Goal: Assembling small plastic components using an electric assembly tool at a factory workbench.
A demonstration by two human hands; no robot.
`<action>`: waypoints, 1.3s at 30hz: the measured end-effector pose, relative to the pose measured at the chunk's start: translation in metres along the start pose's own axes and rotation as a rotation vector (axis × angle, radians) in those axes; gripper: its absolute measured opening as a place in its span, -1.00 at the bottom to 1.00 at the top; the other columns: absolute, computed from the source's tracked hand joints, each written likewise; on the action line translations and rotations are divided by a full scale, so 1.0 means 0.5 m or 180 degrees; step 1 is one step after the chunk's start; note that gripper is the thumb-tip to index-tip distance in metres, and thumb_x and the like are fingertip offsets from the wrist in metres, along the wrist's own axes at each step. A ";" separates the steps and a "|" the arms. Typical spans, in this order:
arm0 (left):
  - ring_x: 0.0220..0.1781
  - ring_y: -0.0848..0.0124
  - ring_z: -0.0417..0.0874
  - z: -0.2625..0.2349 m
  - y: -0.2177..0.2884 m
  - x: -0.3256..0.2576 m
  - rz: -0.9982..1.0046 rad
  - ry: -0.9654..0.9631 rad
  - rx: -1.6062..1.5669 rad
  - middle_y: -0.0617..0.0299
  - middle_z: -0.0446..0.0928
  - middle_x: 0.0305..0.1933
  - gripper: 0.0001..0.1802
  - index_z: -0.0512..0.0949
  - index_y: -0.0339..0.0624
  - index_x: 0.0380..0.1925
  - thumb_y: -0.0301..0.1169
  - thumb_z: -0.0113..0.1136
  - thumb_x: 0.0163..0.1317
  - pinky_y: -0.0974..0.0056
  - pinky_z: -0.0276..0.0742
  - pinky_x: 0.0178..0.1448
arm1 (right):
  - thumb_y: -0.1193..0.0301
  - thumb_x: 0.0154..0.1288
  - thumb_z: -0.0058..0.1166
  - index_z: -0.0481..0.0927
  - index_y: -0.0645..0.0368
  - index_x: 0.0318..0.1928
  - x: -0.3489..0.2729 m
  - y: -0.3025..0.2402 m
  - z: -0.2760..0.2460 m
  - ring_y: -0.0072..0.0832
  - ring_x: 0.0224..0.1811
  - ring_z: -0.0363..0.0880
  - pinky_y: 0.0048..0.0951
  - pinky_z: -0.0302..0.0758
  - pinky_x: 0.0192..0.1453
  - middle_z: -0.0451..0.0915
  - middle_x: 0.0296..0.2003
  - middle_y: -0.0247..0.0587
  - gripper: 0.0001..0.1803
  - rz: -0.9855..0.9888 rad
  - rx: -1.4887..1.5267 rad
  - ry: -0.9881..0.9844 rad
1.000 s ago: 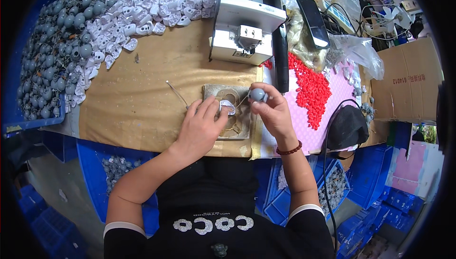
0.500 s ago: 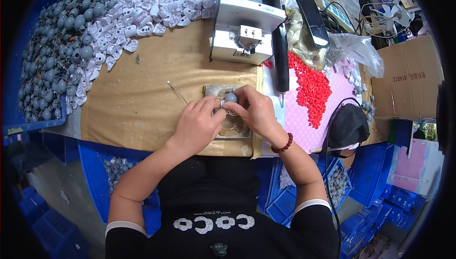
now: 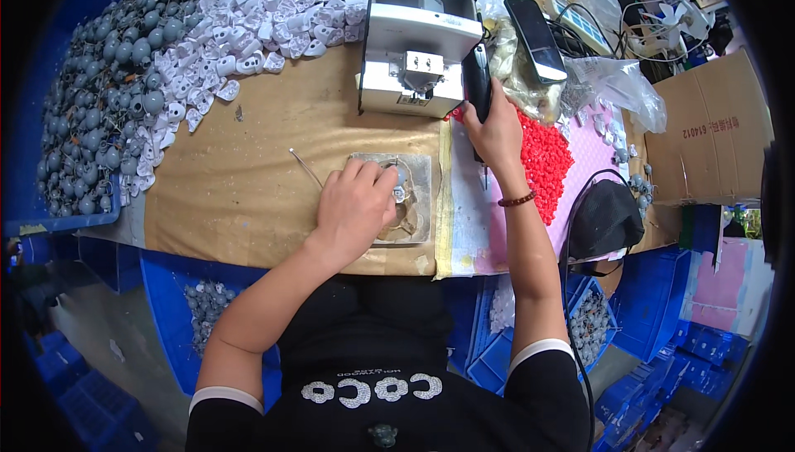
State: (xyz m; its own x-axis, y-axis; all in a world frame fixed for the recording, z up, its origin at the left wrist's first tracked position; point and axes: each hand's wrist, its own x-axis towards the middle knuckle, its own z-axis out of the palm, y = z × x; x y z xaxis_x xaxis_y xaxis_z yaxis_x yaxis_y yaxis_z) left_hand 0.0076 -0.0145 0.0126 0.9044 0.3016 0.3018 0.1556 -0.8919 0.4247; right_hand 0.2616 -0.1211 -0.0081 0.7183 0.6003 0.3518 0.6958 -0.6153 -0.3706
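Note:
My left hand [image 3: 358, 207] rests on a worn square work pad [image 3: 418, 195] and pins a small grey and white part [image 3: 399, 187] with its fingertips. My right hand [image 3: 497, 129] has reached to the right of the pad and grips a black electric screwdriver [image 3: 476, 79] that stands upright beside a white and grey machine [image 3: 418, 38]. A thin metal rod [image 3: 305, 167] lies on the brown tabletop left of the pad.
A heap of grey round parts [image 3: 99, 96] and white plastic pieces [image 3: 265, 13] fills the far left. Red small parts [image 3: 542, 162] lie on a pink mat. A phone [image 3: 537, 28], plastic bags, a black pouch [image 3: 609, 216], a cardboard box [image 3: 712, 129] and blue crates [image 3: 662, 328] stand around.
My right hand has left the part on the pad and moved up right to take hold of the black screwdriver. My left hand stays on the part.

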 end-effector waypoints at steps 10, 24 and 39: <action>-0.04 0.16 0.54 0.002 -0.003 -0.004 -0.0059 0.0176 -0.0164 0.18 0.52 -0.20 -0.60 0.60 -0.15 -0.08 -0.45 0.34 -0.01 0.11 0.48 0.01 | 0.66 0.21 0.24 0.13 0.16 0.46 0.014 -0.156 -0.179 -0.45 -0.33 0.58 -0.29 0.57 -0.08 0.53 -0.30 -0.23 -0.15 -0.0434 0.3774 0.0579; -0.15 0.18 0.61 0.004 -0.004 -0.006 -0.0164 0.0092 -0.0219 0.19 0.52 -0.24 -0.62 0.60 -0.13 -0.08 -0.42 0.34 0.03 0.10 0.56 -0.11 | 0.59 0.20 0.26 0.42 0.24 -0.23 0.168 -0.278 -0.074 -0.52 -0.53 0.61 -0.50 0.56 -0.36 0.60 -0.54 -0.26 -0.76 -0.0588 0.3873 0.0322; -0.25 0.17 0.65 0.001 0.000 -0.005 -0.0408 -0.0112 -0.0382 0.19 0.48 -0.26 -0.69 0.53 -0.08 -0.11 -0.40 0.28 0.11 0.05 0.58 -0.29 | 0.69 0.14 0.29 0.48 0.25 -0.22 -0.071 -0.270 -0.106 -0.64 -0.43 0.51 -0.54 0.45 -0.36 0.55 -0.42 -0.36 -0.74 -0.0116 0.4358 -0.0508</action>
State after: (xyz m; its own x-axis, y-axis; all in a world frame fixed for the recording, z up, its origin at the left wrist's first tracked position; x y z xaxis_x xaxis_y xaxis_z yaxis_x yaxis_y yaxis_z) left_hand 0.0052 -0.0153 0.0115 0.8939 0.3963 0.2095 0.2239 -0.7995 0.5573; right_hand 0.1425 -0.0863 0.0749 0.6268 0.7138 0.3125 0.0862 0.3351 -0.9382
